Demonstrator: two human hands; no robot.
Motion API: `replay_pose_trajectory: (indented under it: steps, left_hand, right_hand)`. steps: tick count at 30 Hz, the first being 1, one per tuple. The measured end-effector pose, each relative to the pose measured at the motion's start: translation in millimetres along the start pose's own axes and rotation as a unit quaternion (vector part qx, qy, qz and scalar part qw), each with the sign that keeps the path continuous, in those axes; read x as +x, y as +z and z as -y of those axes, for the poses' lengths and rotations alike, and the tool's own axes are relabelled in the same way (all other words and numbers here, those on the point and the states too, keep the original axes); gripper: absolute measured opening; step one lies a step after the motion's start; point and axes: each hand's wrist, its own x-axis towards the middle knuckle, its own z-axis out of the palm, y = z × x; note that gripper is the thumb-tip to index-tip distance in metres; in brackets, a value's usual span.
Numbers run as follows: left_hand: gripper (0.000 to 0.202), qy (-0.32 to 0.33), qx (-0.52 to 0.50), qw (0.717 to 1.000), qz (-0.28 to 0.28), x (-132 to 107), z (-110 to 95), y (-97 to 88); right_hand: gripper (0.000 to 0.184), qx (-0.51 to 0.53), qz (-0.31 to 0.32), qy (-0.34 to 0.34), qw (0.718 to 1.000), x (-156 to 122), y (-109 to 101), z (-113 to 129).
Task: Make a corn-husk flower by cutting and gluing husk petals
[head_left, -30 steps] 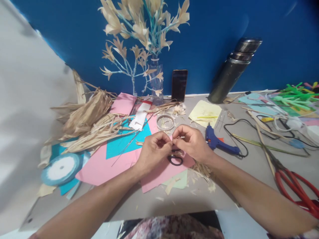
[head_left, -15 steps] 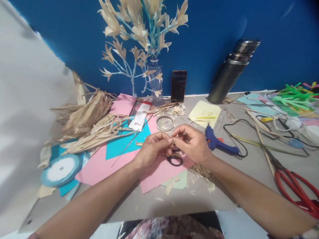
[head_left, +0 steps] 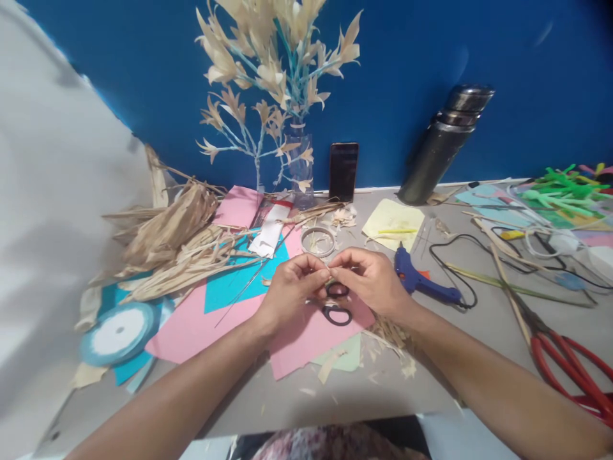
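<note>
My left hand (head_left: 293,289) and my right hand (head_left: 368,281) meet over the middle of the table, thumbs and forefingers pinched together at the tips. Whatever sits between the fingertips is too small and too covered to make out. Just below them, black-handled scissors (head_left: 337,314) lie on a pink sheet (head_left: 306,342), their blades hidden by my left hand. A roll of tape (head_left: 318,241) lies flat beyond the fingertips. To the right of my right hand is a blue glue gun (head_left: 424,280) with its nozzle toward the wall.
Dried husks (head_left: 177,239) heap up at the left, behind a ribbon spool (head_left: 119,332). A bottle of husk flowers (head_left: 301,163), a phone (head_left: 343,171) and a flask (head_left: 445,147) stand along the blue wall. Large red-handled scissors (head_left: 560,354) and a black cord (head_left: 472,268) lie at right.
Both hands stay pinched together in nearly the same place, with small finger shifts. More of the black scissors' handles shows beneath them. The whole view has tilted slightly.
</note>
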Motion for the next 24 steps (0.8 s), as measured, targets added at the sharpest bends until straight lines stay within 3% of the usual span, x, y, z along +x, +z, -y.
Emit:
replay_pose_trajectory:
  steps: [6, 12, 15, 18, 24]
  left_hand:
    - [0.03, -0.042, -0.123, 0.991, 0.041, 6.5, 4.3, -3.9]
    - [0.025, -0.063, -0.162, 0.984, 0.047, 5.5, 2.8, -1.7]
    - [0.022, -0.087, -0.19, 0.977, 0.047, 4.3, 2.2, -1.1]
    - [0.019, -0.103, -0.218, 0.97, 0.046, 4.4, 3.0, -0.9]
    - [0.016, -0.121, -0.22, 0.966, 0.054, 5.1, 4.2, 0.1]
  right_hand:
    - [0.027, 0.108, 0.031, 0.039, 0.993, 2.5, -1.6, -3.1]
    - [0.02, 0.088, 0.027, 0.037, 0.995, 3.3, -1.3, -3.0]
    - [0.02, -0.018, -0.007, -0.04, 0.999, 1.8, 1.0, 1.1]
    - [0.029, -0.122, -0.025, -0.142, 0.982, -0.4, 5.0, 1.7]
    - [0.015, -0.16, -0.039, -0.233, 0.959, -1.2, 7.3, -5.3]
